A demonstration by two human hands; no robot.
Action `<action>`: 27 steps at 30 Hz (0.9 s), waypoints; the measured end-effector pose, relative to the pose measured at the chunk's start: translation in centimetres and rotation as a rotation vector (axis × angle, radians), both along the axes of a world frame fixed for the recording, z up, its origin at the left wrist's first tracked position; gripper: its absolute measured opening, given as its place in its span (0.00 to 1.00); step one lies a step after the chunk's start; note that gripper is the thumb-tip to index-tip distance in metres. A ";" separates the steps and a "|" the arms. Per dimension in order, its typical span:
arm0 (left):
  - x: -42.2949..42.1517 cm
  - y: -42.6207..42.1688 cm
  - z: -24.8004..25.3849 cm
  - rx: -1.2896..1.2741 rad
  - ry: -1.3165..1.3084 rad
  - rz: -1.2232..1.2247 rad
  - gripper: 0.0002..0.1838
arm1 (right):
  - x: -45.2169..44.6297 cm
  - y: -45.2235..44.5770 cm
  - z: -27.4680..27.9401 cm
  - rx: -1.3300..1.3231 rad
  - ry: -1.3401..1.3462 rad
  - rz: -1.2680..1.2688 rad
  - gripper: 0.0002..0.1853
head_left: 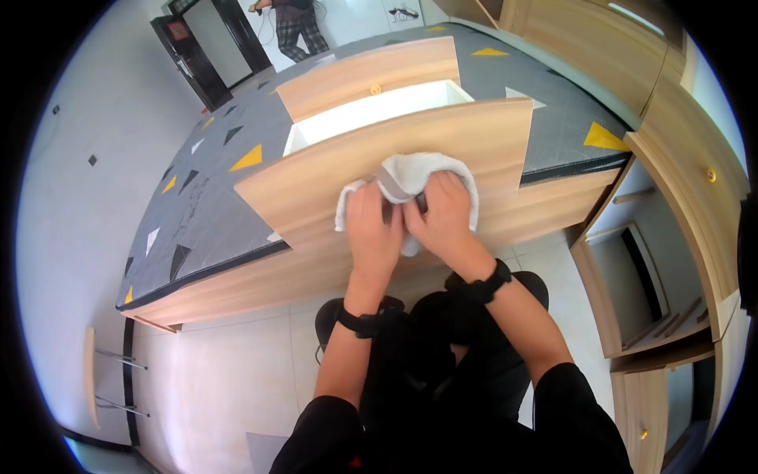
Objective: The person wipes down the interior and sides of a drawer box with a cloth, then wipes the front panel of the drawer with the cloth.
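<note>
A white cloth [422, 164] with a grey stripe is bunched against the front of a light wood drawer panel [312, 189]. My left hand [371, 220] is closed on the cloth's left part, fingers curled. Close beside it, my right hand [440, 212] grips the right part, the thumbs almost meeting. Folds of cloth hide some fingertips. Behind the panel is a white drawer box [379, 109], its open side up. Farther back stands another wooden panel [332, 77] with a round yellow knob [376, 90].
The drawers rest on a grey mattress [213, 197] with coloured triangles, on a wooden bed base [229, 288]. Wooden cabinets [687, 178] with open compartments line the right. Another person [296, 28] stands beyond the bed, near a dark door [188, 63]. A wall-mounted folding seat [92, 378] is at left.
</note>
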State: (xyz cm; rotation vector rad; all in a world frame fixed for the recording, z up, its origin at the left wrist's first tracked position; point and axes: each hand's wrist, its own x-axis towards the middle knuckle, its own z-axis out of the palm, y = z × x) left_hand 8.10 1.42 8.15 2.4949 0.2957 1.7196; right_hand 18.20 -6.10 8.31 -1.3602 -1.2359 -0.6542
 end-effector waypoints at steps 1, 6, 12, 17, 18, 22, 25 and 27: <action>0.0 -0.3 -0.3 -0.105 -0.026 -0.011 0.23 | -0.1 0.4 -0.9 0.023 0.024 -0.017 0.10; 0.3 0.9 -3.3 -0.156 -0.114 -0.058 0.22 | -0.2 2.2 -6.1 0.255 0.220 0.102 0.12; -1.8 1.3 -10.0 -0.202 -0.050 -0.031 0.20 | -0.7 2.0 -11.5 0.079 0.040 0.064 0.15; -3.0 0.9 -15.8 -0.360 0.178 -0.034 0.18 | -0.4 1.6 -18.5 -0.102 0.336 0.179 0.17; -2.4 1.0 -16.0 -0.354 0.155 -0.041 0.18 | -0.1 1.5 -19.1 -0.135 0.550 0.253 0.18; -2.6 -0.7 -16.5 -0.540 0.080 -0.116 0.15 | 0.7 -0.5 -20.1 -0.309 0.993 0.454 0.17; -2.0 -1.4 -15.3 -0.856 -0.106 -0.250 0.15 | -1.2 -0.9 -15.8 -0.133 1.149 0.598 0.12; -1.8 -1.9 -13.8 -1.051 -0.238 -0.344 0.16 | -1.2 -1.0 -13.8 -0.151 1.214 0.620 0.10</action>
